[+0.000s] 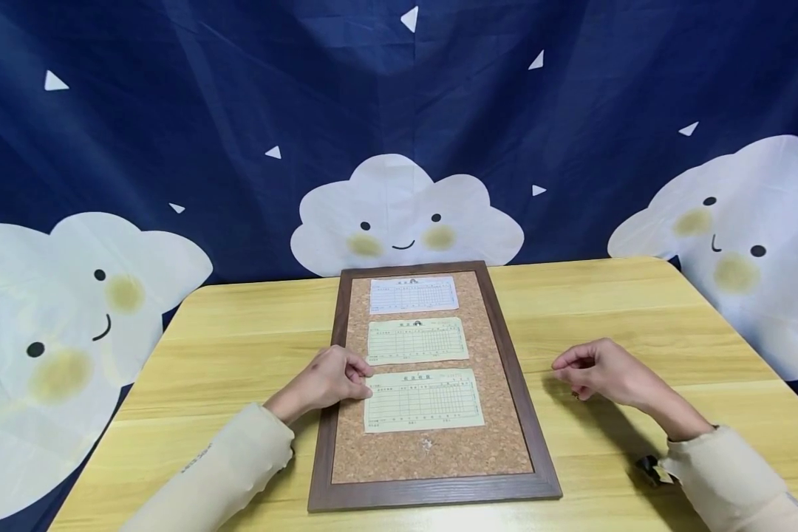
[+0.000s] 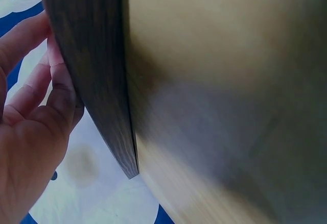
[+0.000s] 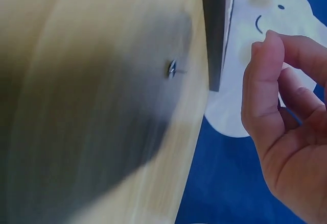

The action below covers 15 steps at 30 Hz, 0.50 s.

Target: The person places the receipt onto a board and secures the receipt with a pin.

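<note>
A dark wooden-framed cork board (image 1: 432, 459) lies on the table. The lowest printed paper slip (image 1: 425, 403), pale green, lies on its cork, and my left hand (image 1: 326, 380) pinches that slip at its left edge. In the left wrist view, the board's frame (image 2: 94, 55) hides the left fingertips. My right hand (image 1: 605, 373) hovers over the table right of the board, thumb and fingers curled together at the tips. Nothing shows between them. Below it, a small metal thumbtack (image 3: 172, 70) lies on the table in the hand's shadow.
Higher on the cork are a second green slip (image 1: 415, 343) and a whitish slip (image 1: 414, 297), each with a small dark spot at its top. A small black object (image 1: 652, 470) hangs at the right sleeve. Behind the wooden table (image 1: 239, 318) hangs a blue cloud-print cloth (image 1: 346, 89).
</note>
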### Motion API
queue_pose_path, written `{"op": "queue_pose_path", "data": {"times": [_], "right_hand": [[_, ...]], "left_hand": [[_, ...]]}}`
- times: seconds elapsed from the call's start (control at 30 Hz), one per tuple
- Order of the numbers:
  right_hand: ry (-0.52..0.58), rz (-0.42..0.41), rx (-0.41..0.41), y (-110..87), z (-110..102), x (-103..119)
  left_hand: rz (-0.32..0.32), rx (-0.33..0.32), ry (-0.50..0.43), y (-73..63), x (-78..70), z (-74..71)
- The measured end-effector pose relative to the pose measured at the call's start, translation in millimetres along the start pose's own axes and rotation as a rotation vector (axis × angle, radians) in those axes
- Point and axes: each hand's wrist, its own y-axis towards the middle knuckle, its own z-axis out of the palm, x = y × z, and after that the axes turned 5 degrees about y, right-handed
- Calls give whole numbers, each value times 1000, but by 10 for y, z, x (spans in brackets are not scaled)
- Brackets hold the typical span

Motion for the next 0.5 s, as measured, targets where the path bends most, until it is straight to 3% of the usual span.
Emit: {"op": "queue_pose_path", "data": {"times": [0.3,0.5], "right_hand": [[15,29,4,-124,-84,-163],[40,41,24,-169,-112,-257]], "left_hand": [[-34,6,6,-5,-11,-3],[-17,-3,9,-12,-2,7]]}}
